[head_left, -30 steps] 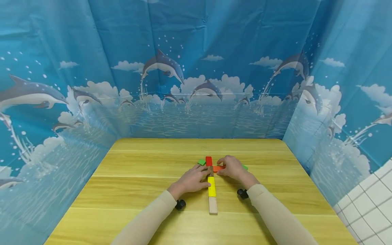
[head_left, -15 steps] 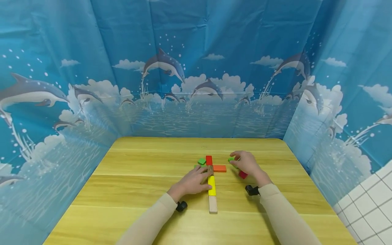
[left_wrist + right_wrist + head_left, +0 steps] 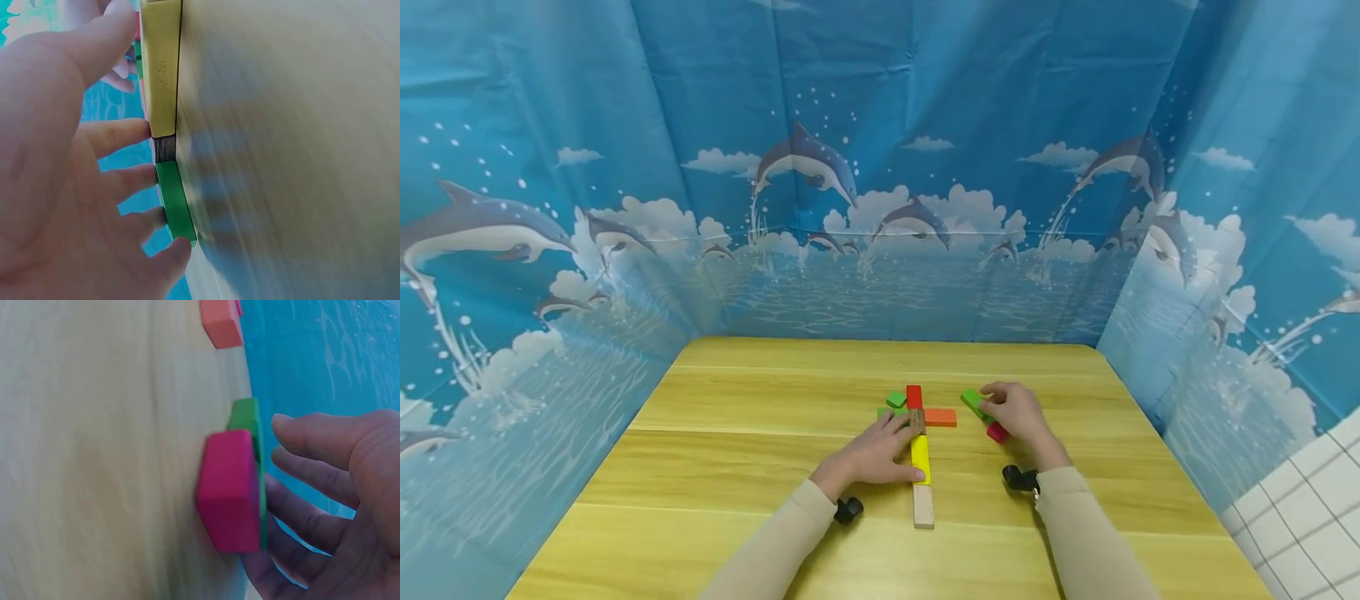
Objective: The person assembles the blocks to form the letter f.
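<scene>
My left hand [image 3: 874, 452] rests with fingers spread on a row of wooden blocks. Its thumb touches the yellow block [image 3: 921, 450], while other fingers reach the dark brown block [image 3: 917, 423] and a green block [image 3: 177, 203] lying to its left. An orange block [image 3: 942, 417] extends right from the brown one; a red block [image 3: 913, 396] lies at the far end and a pale wood block [image 3: 923, 507] at the near end. My right hand [image 3: 1021, 418] hovers beside another green block [image 3: 972, 401] and a crimson block [image 3: 228, 487], fingers loosely bent, thumb apart from both.
A small loose green block [image 3: 897, 400] lies left of the red block. The blocks are on a yellow wood-grain table [image 3: 700, 467]. A blue dolphin-print curtain [image 3: 880, 300] stands behind and around it, and white tiles [image 3: 1307, 508] show at right.
The right hand has let go of the orange block and moved right to the green and crimson blocks. The left hand stays on the row, its thumb slightly nearer the body.
</scene>
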`<state>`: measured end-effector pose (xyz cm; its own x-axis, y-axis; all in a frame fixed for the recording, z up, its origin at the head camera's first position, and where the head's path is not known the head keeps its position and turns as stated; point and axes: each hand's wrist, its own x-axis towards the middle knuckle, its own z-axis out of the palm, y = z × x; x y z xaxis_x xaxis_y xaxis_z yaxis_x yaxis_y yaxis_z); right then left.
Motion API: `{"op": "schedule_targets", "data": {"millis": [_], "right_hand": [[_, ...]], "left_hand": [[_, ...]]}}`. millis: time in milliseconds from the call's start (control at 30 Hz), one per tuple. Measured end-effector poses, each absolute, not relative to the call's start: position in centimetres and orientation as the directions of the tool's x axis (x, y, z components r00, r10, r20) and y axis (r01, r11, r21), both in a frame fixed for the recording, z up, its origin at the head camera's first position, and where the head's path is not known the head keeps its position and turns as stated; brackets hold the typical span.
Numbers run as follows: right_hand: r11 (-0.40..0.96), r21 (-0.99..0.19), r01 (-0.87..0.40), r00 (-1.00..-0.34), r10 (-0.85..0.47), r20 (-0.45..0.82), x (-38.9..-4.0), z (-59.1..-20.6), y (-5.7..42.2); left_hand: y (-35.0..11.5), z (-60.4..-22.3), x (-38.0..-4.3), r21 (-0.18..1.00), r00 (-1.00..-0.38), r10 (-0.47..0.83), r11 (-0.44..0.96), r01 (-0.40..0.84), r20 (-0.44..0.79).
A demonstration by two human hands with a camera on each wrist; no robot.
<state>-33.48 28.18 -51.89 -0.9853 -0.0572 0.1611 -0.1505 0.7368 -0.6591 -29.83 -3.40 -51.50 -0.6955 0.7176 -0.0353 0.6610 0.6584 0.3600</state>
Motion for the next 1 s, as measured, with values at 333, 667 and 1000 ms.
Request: {"op": "schedule_targets", "data": {"millis": [333,667,1000], "right_hand": [[0.762,-0.641,-0.099,-0.989,-0.003,0.149,-33.7,-52.4,27.2],[0.759,-0.651,-0.022,-0.994,0.055,0.097,-33.9,-52.3,26.7],[0.790,-0.612,-0.022,-0.994,0.048,0.098,-34.4,-51.6,26.0]], "left_hand": [[-3.5,-51.9,-29.7,0.371,-0.688,0.725,0.648,0.665,-0.033],[-3.6,-51.9,-29.3,0.377,-0.687,0.726,0.645,0.665,-0.031],[-3.5,-51.9,-29.6,0.373,-0.693,0.720,0.650,0.662,-0.026]]}}
